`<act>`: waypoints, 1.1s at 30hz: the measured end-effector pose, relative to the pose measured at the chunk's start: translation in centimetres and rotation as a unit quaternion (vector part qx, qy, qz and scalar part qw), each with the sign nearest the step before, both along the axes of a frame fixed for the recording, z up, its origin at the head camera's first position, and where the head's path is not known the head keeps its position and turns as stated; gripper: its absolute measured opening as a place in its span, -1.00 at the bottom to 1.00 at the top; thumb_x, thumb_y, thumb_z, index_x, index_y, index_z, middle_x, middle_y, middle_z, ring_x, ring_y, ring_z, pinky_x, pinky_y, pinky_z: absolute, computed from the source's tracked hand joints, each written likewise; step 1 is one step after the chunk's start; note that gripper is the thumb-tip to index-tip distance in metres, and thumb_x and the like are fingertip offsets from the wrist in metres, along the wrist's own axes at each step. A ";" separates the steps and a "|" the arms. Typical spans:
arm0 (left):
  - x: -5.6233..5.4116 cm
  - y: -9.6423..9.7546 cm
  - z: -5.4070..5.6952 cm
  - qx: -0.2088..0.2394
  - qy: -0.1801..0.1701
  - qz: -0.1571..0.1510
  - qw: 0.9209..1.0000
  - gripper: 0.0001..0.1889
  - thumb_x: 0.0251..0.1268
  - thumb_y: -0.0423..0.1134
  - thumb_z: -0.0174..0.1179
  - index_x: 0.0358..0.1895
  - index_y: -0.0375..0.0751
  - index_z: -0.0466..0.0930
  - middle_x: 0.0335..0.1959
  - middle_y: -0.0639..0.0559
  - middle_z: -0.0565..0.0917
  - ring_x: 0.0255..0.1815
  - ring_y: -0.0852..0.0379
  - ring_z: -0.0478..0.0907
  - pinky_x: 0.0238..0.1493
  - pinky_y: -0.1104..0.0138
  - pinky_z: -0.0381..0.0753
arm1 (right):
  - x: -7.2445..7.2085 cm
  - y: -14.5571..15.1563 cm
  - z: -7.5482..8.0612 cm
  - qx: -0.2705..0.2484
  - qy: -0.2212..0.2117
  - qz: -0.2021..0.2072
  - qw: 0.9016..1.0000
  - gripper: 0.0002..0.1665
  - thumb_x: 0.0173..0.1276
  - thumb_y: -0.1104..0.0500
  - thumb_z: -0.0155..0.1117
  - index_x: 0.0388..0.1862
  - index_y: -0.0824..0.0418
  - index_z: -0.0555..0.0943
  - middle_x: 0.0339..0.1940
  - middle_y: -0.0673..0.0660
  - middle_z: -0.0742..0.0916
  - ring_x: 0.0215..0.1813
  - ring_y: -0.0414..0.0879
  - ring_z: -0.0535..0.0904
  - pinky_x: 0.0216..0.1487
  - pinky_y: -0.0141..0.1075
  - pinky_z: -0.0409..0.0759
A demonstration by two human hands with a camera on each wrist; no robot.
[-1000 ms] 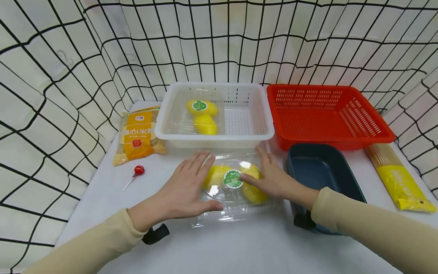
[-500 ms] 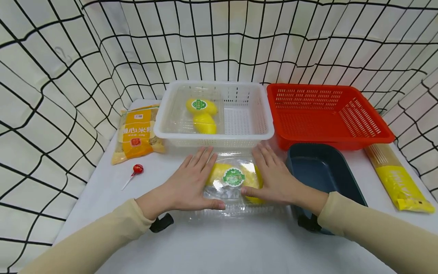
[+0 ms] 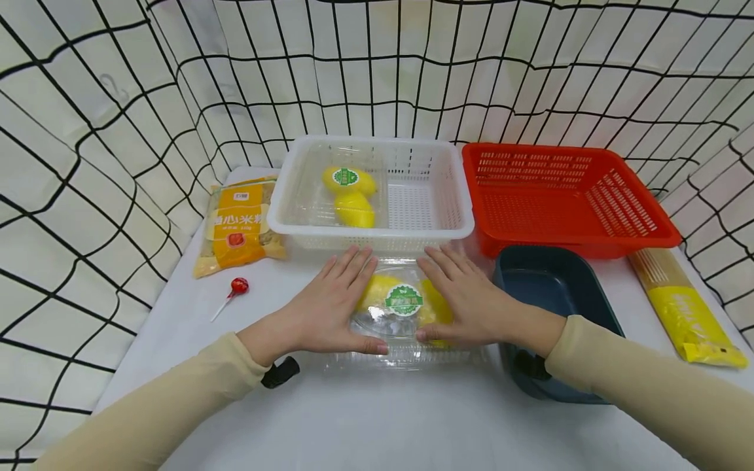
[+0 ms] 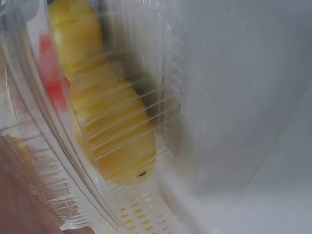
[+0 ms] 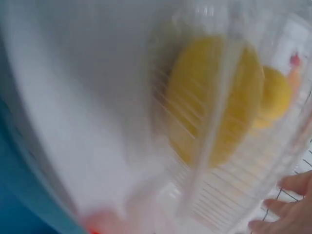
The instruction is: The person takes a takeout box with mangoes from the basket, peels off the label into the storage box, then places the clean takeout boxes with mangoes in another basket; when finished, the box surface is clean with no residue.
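Note:
In the head view a clear plastic clamshell box lies on the white cloth, its lid marked with a round green-and-white sticker. Yellow lemons show through it. My left hand lies across the lid's left side, fingers straight and pointing away from me. Over the right side my right hand presses the same way, thumb toward the middle. A lemon appears through the ribbed plastic wall in the left wrist view. Blurred in the right wrist view, another lemon sits behind the box wall, near fingers.
Behind stands a white basket holding another clear box of lemons, beside a red basket. A dark blue bin is close on the right, a yellow packet beyond it. Leftward lie a snack bag and red lollipop.
My right hand has moved left, further onto the lid, with its fingers now forward. The box's near edge has shifted slightly away from me, and my left hand stays on the lid.

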State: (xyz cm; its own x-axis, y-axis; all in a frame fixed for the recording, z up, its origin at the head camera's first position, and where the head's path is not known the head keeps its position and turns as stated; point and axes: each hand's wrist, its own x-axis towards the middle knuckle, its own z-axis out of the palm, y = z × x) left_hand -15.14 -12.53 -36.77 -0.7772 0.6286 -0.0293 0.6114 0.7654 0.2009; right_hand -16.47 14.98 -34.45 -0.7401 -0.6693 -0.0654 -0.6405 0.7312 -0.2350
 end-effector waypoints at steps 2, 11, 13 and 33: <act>-0.1 0.0 0.0 -0.002 0.000 -0.002 1.000 0.38 0.01 0.64 0.14 0.65 -0.36 -0.12 0.71 -0.27 -0.14 0.73 -0.25 -0.25 0.65 -0.19 -0.05 | -0.5 -0.5 0.5 -0.017 0.005 0.034 0.999 0.15 0.16 -0.33 0.46 0.58 0.20 0.29 0.64 0.26 0.31 0.65 0.27 0.13 0.55 0.27 0.24; -0.3 0.0 0.0 -0.001 -0.008 -0.010 1.000 0.37 0.01 0.65 0.12 0.65 -0.35 -0.10 0.71 -0.26 -0.12 0.73 -0.26 -0.25 0.65 -0.20 -0.08 | -2.8 -3.5 1.3 -0.039 -0.045 0.126 0.990 -0.53 0.27 -0.02 0.52 0.14 0.06 0.72 0.12 0.05 0.72 0.18 -0.05 0.57 0.31 -0.16 0.62; -0.3 0.0 0.0 -0.003 -0.009 -0.009 1.000 0.37 0.01 0.66 0.12 0.65 -0.34 -0.10 0.71 -0.25 -0.12 0.73 -0.25 -0.26 0.66 -0.20 -0.10 | -3.0 -3.9 1.3 -0.041 -0.045 0.137 0.989 -0.60 0.29 0.03 0.51 0.09 0.07 0.74 0.05 0.03 0.75 0.12 -0.08 0.61 0.29 -0.19 0.63; -0.2 -0.1 0.0 -0.005 0.013 -0.017 1.000 0.37 0.02 0.66 0.11 0.64 -0.36 -0.07 0.70 -0.28 -0.06 0.72 -0.28 -0.19 0.64 -0.21 -0.05 | -3.4 -5.1 1.2 -0.036 -0.046 0.159 0.986 -0.76 0.24 0.14 0.54 -0.14 0.09 0.70 -0.14 -0.01 0.71 -0.05 -0.13 0.58 0.20 -0.31 0.66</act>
State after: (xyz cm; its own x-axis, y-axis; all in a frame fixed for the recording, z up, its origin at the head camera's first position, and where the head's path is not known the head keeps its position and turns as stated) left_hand -15.31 -12.65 -36.73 -0.7558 0.6546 -0.0160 0.6421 0.7458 0.1774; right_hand -19.87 9.91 -33.26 -0.4856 -0.8716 -0.0671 -0.8079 0.4768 -0.3463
